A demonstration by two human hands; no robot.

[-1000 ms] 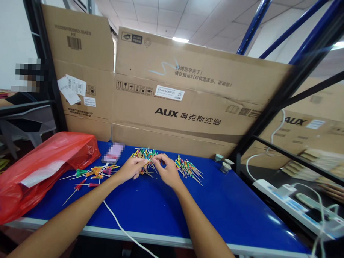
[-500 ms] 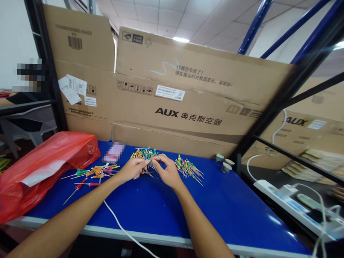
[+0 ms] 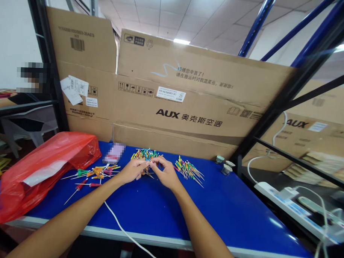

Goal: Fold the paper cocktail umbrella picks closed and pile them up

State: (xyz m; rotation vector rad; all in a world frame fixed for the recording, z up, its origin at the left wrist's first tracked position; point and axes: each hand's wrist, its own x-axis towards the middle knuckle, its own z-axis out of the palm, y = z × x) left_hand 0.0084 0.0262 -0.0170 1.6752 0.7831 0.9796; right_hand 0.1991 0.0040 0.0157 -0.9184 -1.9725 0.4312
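My left hand (image 3: pixel 133 169) and my right hand (image 3: pixel 165 173) meet fingertip to fingertip over the middle of the blue table. Both are closed in a pinch; whatever lies between the fingers is too small and hidden to make out. Right behind them is a pile of folded paper cocktail umbrellas (image 3: pixel 143 153) in many colours, partly covered by my hands. A second bunch of umbrella picks (image 3: pixel 188 168) lies to the right, thin sticks pointing toward me. Left of my left hand are larger, looser folded umbrellas (image 3: pixel 98 172) in green, orange, pink and red.
A red plastic bag (image 3: pixel 52 166) covers the table's left end. Small cups (image 3: pixel 226 169) stand at the back right. A white cable (image 3: pixel 120 227) hangs over the front edge. Cardboard (image 3: pixel 150 117) walls the back; a power strip (image 3: pixel 287 206) lies right. A person (image 3: pixel 32 82) sits far left.
The fingertips have drawn slightly closer together, and the teal bit that showed between them is less visible. The piles look the same; the view has shifted slightly.
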